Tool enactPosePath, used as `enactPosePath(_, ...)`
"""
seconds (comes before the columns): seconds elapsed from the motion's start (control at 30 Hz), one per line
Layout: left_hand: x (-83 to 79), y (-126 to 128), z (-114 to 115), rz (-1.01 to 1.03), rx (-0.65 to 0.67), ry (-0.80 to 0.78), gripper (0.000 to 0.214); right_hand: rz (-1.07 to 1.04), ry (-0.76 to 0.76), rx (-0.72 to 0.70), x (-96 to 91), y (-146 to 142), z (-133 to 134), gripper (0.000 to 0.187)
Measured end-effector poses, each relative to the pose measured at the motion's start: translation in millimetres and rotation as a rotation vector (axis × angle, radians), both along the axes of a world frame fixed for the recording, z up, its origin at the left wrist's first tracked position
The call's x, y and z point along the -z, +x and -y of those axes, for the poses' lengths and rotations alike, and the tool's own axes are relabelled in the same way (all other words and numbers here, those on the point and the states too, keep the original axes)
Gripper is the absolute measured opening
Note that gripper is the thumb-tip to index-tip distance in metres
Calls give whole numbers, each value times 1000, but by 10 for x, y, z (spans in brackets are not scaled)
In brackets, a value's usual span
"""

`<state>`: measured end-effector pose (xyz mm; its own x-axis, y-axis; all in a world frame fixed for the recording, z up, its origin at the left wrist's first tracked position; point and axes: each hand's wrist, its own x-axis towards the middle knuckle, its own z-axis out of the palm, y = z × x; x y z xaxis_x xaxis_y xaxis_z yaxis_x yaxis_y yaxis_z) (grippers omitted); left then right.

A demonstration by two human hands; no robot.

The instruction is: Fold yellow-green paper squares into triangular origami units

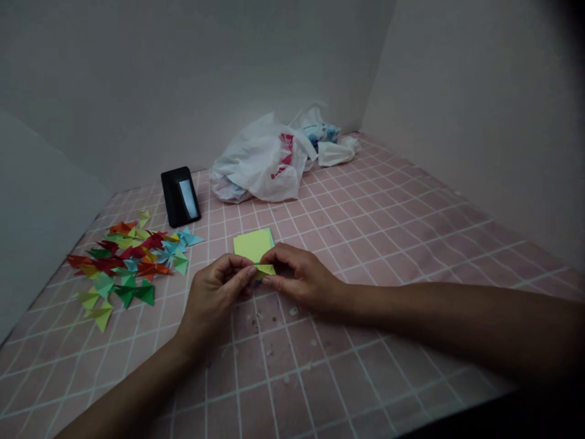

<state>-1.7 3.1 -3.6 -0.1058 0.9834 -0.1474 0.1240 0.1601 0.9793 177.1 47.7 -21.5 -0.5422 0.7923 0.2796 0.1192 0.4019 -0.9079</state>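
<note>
Between my two hands is a small folded piece of yellow paper (265, 269), held just above the table. My left hand (218, 286) pinches its left end between thumb and fingers. On the other side, my right hand (305, 277) grips the right end, fingertips closed. Right behind the hands lies a stack of square paper sheets (252, 245), light yellow on top with a green edge showing. To the left, a loose pile of folded paper butterflies (132, 259) in red, orange, yellow, green and blue is spread out.
A black phone (181, 196) lies behind the pile. Against the back wall sit a crumpled white plastic bag (262, 161), a blue-and-white packet (322, 133) and a white crumpled tissue (336, 153). A pink checked cloth (388, 225) covers the table, with walls around it.
</note>
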Motion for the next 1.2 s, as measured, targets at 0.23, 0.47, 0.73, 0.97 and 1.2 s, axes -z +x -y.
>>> enactPosePath(0.23, -43, -9, 5, -228, 35, 142, 15, -29, -10, 0, 19, 0, -11, 2)
enactPosePath(0.47, -19, -16, 10, -232, 54, 169, 11, -92, -59, -18, 19, 5, -5, 6)
enactPosePath(0.73, -54, -6, 5, -242, 75, 161, 11, -133, -98, -22, 39, 2, -9, 12)
enactPosePath(0.97, -72, -38, 9, -361, 160, 216, 16, -131, -160, -6, 26, 6, -16, 6)
enactPosePath(1.2, -48, -62, -8, -506, 186, 322, 17, -82, -121, 9, 15, 14, -17, 9)
